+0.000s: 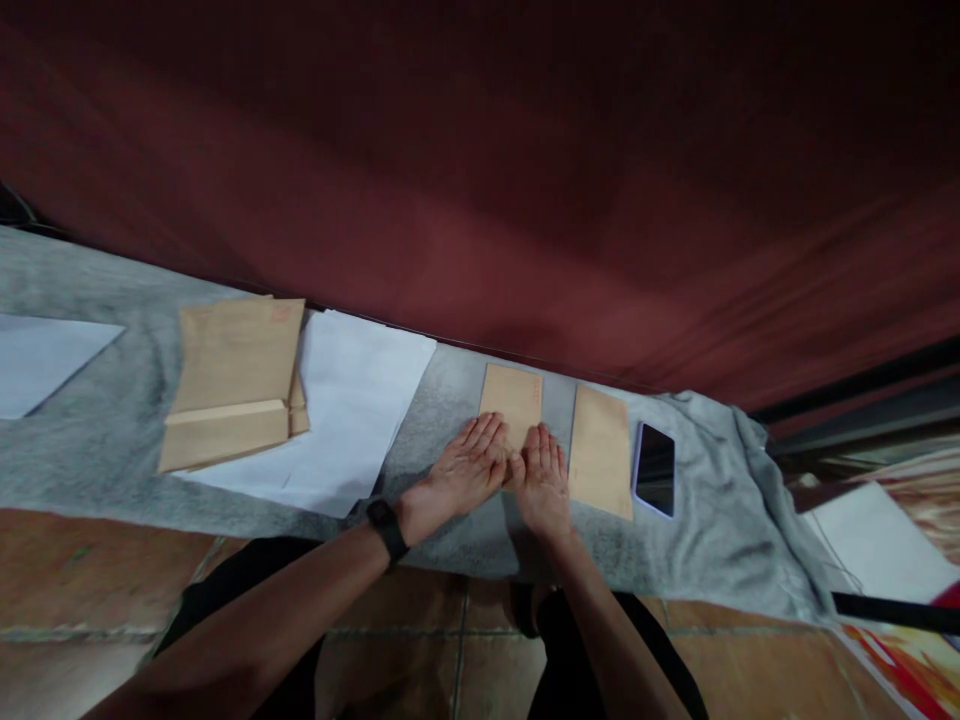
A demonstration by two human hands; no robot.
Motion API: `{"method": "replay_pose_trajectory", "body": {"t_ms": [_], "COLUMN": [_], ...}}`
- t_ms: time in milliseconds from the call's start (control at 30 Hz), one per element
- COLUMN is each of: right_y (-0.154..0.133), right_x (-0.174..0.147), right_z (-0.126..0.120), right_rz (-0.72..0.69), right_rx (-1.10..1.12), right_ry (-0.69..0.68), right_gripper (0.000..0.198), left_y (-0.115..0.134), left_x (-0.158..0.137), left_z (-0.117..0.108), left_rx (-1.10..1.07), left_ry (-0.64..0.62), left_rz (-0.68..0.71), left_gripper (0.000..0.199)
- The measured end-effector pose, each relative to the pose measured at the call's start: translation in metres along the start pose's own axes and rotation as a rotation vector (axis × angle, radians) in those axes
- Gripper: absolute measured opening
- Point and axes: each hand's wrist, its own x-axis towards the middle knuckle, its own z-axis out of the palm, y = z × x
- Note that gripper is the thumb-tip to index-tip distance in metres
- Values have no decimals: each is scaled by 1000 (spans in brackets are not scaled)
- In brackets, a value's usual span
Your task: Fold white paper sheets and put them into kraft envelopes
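Observation:
A small brown envelope [513,392] lies on the grey cloth in front of me, its lower part covered by my hands. My left hand [472,465], with a dark band on the wrist, rests flat on the envelope's left side, fingers stretched out. On its lower right side lies my right hand [543,480], also flat with fingers extended. The two thumbs come close together over the paper. Just right of my right hand is a second brown envelope [601,450], apart from it. Neither hand grips anything.
Larger brown envelopes [236,360] are stacked at left, partly over white paper sheets [367,390]. Another white sheet [49,360] lies far left. A phone [655,470] sits right of the second envelope. The grey cloth [720,510] bunches at the right end; a dark red surface [465,240] rises behind.

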Motion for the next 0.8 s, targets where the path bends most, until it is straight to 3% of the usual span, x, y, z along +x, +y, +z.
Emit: {"method": "replay_pose_trajectory", "body": {"t_ms": [333,500,633,800], "right_y": [-2,-4,-7,-18], "right_x": [0,9,29,55], "right_z": [5,-2,-11,-11], "right_rz": [52,97,66,86], "right_rx": [29,95,203,326], "right_ry": [80,74,8,-142], "right_gripper": [60,59,60,61], "left_y": [-26,-27,-19,-10], "left_x": [15,22,31,44], "left_z": [2,-6,-8,1], "left_rx": [-74,-90,-114,-92], "left_ry": [-91,-54,8,-38], "left_rz": [-190,-208,-141,-88], "left_gripper": [58,58,56,55]}}
